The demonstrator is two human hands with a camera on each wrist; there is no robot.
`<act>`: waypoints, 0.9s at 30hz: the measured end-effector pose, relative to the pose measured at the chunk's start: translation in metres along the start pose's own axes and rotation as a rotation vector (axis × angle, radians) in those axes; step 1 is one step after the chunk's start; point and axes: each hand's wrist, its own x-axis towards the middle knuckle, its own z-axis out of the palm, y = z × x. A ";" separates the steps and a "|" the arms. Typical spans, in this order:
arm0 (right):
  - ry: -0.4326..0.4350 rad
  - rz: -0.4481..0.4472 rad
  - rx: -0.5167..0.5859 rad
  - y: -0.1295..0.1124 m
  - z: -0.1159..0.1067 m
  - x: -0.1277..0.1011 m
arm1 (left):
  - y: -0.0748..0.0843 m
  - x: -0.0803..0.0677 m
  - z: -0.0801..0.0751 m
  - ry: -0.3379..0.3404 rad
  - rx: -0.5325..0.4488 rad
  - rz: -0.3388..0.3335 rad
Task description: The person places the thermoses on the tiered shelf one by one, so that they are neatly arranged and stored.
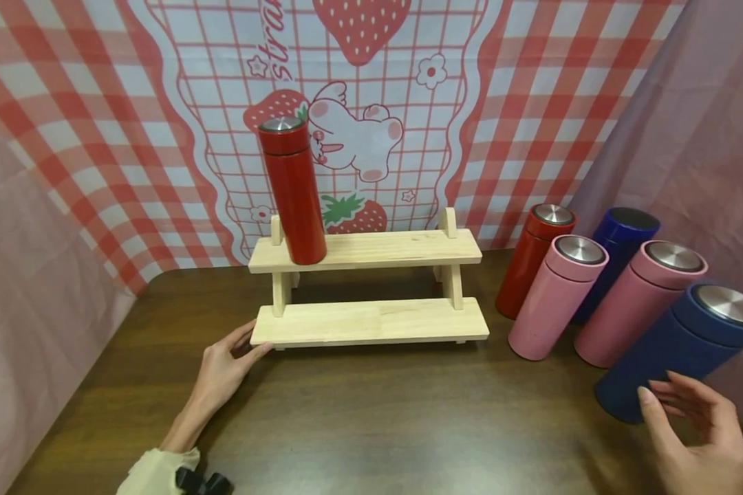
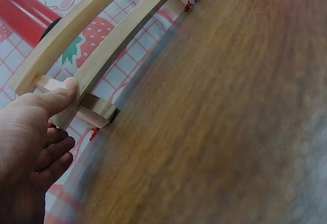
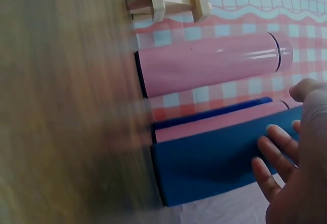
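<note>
A two-tier wooden display rack (image 1: 371, 320) stands on the table. My left hand (image 1: 223, 368) holds its lower front-left corner, with the thumb (image 2: 64, 94) on the board's front edge and the other fingers at the end and beneath. A red thermos flask (image 1: 297, 199) stands upright on the left of the upper tier. At the right, my right hand (image 1: 696, 430) is beside a dark blue flask (image 1: 662, 357), its fingers spread and slightly bent. In the right wrist view the fingertips overlap the blue flask (image 3: 214, 157); whether they touch it I cannot tell.
Behind the blue flask stand two pink flasks (image 1: 557, 302) (image 1: 638, 309), another red flask (image 1: 526, 268) and a brighter blue one (image 1: 619, 247), close together. A checked strawberry cloth (image 1: 532, 103) hangs behind the table (image 1: 378, 426). Pink curtains (image 1: 31, 275) flank both sides.
</note>
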 end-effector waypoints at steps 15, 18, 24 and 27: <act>0.107 0.107 -0.010 0.018 -0.006 0.015 | -0.001 0.000 0.001 0.005 0.006 0.014; 0.081 0.146 -0.036 0.020 -0.006 0.018 | -0.001 0.000 0.001 0.008 0.008 0.013; 0.007 0.245 -0.063 0.024 -0.006 0.022 | -0.002 0.000 0.001 0.007 0.008 0.007; -0.038 0.302 -0.102 0.026 -0.006 0.023 | -0.002 0.001 0.001 0.006 0.010 0.009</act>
